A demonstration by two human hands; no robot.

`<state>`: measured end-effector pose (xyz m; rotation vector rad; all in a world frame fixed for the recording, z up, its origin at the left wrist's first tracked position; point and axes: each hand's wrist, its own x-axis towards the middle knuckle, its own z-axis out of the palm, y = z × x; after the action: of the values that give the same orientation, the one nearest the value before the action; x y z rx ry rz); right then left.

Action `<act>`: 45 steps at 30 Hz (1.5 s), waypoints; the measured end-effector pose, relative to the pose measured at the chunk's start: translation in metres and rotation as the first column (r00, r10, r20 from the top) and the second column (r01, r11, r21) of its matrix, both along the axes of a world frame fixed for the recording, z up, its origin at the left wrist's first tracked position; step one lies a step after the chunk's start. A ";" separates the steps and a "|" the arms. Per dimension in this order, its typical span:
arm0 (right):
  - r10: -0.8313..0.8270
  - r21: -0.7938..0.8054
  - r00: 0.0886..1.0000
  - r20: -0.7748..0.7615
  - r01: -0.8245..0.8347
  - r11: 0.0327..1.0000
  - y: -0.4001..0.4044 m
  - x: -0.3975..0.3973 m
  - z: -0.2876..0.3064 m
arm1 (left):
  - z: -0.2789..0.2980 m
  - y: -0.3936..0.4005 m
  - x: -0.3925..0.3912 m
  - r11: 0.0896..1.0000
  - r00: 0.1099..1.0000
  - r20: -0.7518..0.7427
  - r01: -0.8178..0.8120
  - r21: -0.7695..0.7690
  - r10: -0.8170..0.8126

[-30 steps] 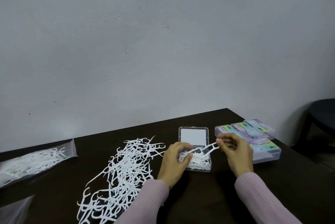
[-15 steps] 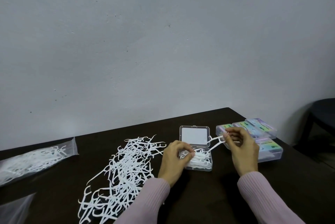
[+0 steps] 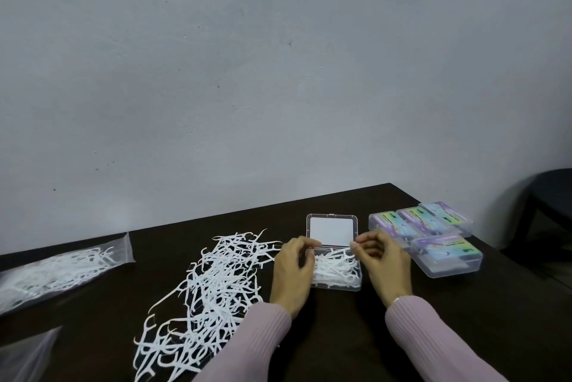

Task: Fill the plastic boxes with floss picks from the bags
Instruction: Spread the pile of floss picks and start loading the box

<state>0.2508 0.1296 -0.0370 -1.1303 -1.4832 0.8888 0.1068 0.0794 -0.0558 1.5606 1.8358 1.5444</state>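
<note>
Two hands: left hand (image 3: 292,270) and right hand (image 3: 382,261) flank the open plastic box (image 3: 335,264), fingers curled at its hinge; grip unclear.
Floss picks (image 3: 213,288): loose pile left; some inside box.
Bag (image 3: 58,270): far left.

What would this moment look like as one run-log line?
step: filling open box | left hand: at box's left edge | right hand: at right edge | loose floss picks: left of box

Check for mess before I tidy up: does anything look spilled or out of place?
Yes: loose floss picks lie tangled on the table, left of the open box, instead of in a bag or box. Nothing looks damaged.
</note>
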 end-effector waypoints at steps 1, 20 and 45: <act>0.011 0.015 0.999 0.047 -0.012 1.000 -0.001 0.000 -0.001 | 0.000 0.000 0.000 1.000 1.000 -0.012 0.012 -0.008 -0.012; 0.052 0.050 0.942 0.332 -0.072 0.996 -0.001 0.008 -0.004 | 0.005 -0.001 -0.005 0.995 0.971 -0.233 0.037 -0.088 -0.056; 0.104 0.099 0.796 0.597 -0.201 0.975 -0.003 0.012 0.001 | 0.008 0.000 -0.012 0.993 0.917 -0.386 0.061 -0.102 -0.096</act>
<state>0.2632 0.1263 -0.0360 -1.2414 -2.1440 0.5211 0.0945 0.0790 -0.0482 1.9854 1.9761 1.1580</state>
